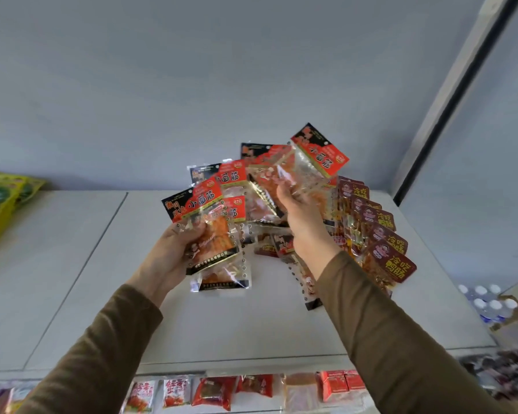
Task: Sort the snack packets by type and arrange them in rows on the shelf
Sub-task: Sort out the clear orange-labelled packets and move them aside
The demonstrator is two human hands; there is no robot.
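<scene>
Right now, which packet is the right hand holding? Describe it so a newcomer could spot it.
Start at the white shelf and find the right hand above the pile. It grips the raised packet: red-and-black header, clear body. It stands highest, unlike the maroon packets lined up alongside.

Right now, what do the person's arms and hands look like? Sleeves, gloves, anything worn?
Both arms wear long olive-brown sleeves of plain, soft fabric with no markings, ending at the wrists. The left hand and right hand are bare: no gloves, and no rings or watch show in this view.

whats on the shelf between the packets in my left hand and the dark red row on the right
In the head view, a loose pile of red-label packets lies there on the white shelf, partly hidden behind the right hand.
</scene>
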